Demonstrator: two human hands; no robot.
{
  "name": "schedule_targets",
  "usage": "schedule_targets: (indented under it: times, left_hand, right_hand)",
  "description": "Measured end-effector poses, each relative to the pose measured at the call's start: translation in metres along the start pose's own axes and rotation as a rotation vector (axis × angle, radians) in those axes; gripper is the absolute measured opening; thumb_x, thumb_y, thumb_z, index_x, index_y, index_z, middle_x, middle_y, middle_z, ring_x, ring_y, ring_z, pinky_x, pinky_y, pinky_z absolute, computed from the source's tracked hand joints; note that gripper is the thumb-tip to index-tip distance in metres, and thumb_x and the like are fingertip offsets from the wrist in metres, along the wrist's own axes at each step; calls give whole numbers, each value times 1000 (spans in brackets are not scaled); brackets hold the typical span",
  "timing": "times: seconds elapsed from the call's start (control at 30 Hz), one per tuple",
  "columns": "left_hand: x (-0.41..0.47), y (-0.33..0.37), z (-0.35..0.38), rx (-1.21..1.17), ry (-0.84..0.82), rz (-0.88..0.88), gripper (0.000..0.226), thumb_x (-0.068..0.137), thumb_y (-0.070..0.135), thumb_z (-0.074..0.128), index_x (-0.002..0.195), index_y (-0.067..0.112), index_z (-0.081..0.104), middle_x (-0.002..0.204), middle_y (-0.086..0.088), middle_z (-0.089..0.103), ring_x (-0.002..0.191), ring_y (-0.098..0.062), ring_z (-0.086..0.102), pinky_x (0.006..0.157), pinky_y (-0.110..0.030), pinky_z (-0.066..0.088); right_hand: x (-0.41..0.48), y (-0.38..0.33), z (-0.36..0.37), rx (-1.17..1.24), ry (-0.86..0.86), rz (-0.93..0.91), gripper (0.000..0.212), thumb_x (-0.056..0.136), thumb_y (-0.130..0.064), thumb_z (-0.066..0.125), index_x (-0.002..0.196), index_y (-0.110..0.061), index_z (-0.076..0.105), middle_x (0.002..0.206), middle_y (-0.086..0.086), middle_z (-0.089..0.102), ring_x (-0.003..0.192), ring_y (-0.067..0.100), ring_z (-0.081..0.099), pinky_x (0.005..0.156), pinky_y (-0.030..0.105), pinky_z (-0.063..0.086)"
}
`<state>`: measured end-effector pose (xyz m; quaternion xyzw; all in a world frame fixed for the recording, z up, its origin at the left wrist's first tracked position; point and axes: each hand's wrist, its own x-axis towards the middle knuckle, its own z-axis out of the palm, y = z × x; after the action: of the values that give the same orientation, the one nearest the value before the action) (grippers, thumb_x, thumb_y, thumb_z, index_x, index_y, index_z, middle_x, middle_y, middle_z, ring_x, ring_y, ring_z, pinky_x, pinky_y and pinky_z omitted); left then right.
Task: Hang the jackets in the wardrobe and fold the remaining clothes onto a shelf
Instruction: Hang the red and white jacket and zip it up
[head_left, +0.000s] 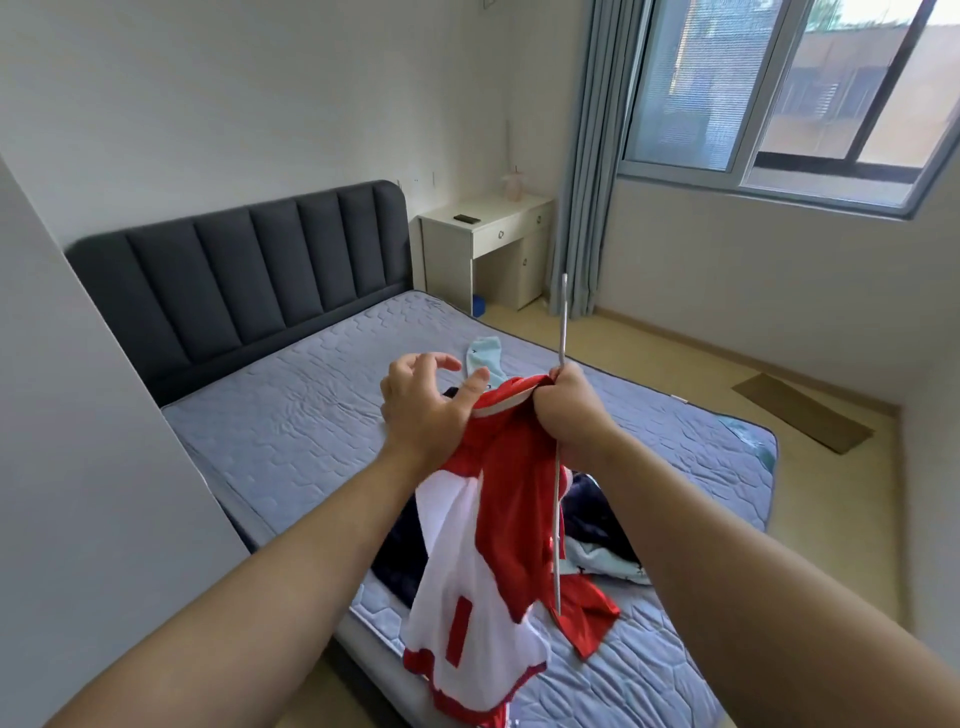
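A red and white jacket (483, 561) hangs in the air over the bed. My right hand (569, 410) grips its collar together with a thin white hanger (562, 332), seen edge-on as a near-vertical bar. My left hand (423, 402) is at the collar's left side, thumb touching the fabric, fingers loosely curled and holding nothing. Behind the jacket a dark navy garment (597, 512) lies on the mattress, with a light blue patterned piece (602, 564) beside it. A pale blue sock-like item (485, 353) lies further up the bed.
The bed (291, 415) has a grey quilted mattress and a dark padded headboard (249, 275). A white desk (488, 234) stands in the corner by a blue curtain (592, 171) and window. A flat cardboard sheet (802, 413) lies on the floor at right. A grey panel (78, 441) is at my left.
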<state>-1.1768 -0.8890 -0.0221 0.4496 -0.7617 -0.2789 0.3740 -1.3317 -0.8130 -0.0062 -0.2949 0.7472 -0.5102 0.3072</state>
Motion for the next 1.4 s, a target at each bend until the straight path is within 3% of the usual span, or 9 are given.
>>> schedule_targets:
  times: [0.1, 0.2, 0.5, 0.67, 0.87, 1.03, 1.2, 1.3, 1.4]
  left_hand:
    - [-14, 5, 4, 100, 102, 73, 68, 73, 91, 37, 103, 36, 62, 113, 8, 44, 108, -8, 41, 92, -33, 37]
    - [-18, 5, 5, -119, -293, 39, 80, 64, 94, 54, 119, 37, 61, 112, 11, 57, 101, -5, 60, 80, -24, 51]
    - [7, -4, 5, -704, -431, -316, 42, 82, -13, 53, 114, 9, 69, 105, -21, 72, 88, -29, 73, 75, -38, 60]
    - [17, 5, -13, -1072, -446, -408, 16, 87, 17, 69, 92, 7, 80, 94, -16, 75, 79, -26, 75, 67, -35, 62]
    - [29, 6, -21, -1150, -321, -559, 49, 94, 1, 37, 74, 5, 82, 87, -18, 76, 76, -28, 76, 61, -36, 61]
    - [41, -11, -22, -733, -85, -591, 33, 85, -7, 47, 114, -5, 63, 98, -21, 67, 71, -30, 68, 65, -37, 59]
    - [21, -24, -21, 130, -250, -264, 82, 73, 11, 62, 151, 18, 37, 144, -19, 46, 128, -36, 52, 107, -44, 48]
    - [0, -17, -13, 102, -634, 13, 117, 53, 23, 78, 157, 38, 25, 162, 3, 20, 146, -20, 29, 114, -37, 41]
    - [-21, -14, 8, -141, -699, 106, 86, 63, 45, 88, 139, 37, 49, 136, -2, 49, 122, -15, 54, 105, -40, 50]
  right_hand:
    - [1, 0, 1, 160, -25, 99, 33, 87, -5, 50, 119, -13, 44, 105, 18, 60, 89, 31, 69, 69, 48, 64]
    - [-2, -2, 3, 293, -34, 97, 28, 77, -4, 59, 102, -10, 49, 95, 20, 61, 75, 29, 68, 54, 38, 59]
    - [-5, 5, -1, 559, -160, 125, 52, 81, 17, 49, 122, -13, 36, 92, 16, 70, 79, 27, 75, 80, 58, 60]
    - [-6, 29, 1, 170, -176, 40, 74, 73, 19, 65, 135, -5, 33, 97, 9, 63, 78, 21, 65, 68, 40, 57]
    - [-6, 54, 12, -254, -116, -36, 43, 79, -14, 77, 89, -26, 37, 90, 6, 65, 75, 17, 66, 48, 23, 47]
    - [0, 42, 5, -281, 56, -204, 24, 87, -12, 60, 84, -24, 39, 81, 1, 53, 69, 17, 50, 55, 30, 41]
    - [0, 11, 2, -227, 112, -358, 25, 90, -18, 60, 82, -26, 38, 78, -2, 49, 67, 13, 44, 58, 31, 38]
    - [-1, -5, 3, -212, 131, -440, 31, 90, -17, 61, 79, -29, 36, 75, -7, 47, 62, 8, 40, 53, 21, 31]
    - [-1, -15, 1, -236, 175, -457, 32, 88, -18, 63, 78, -29, 35, 75, -7, 49, 61, 7, 43, 51, 22, 30]
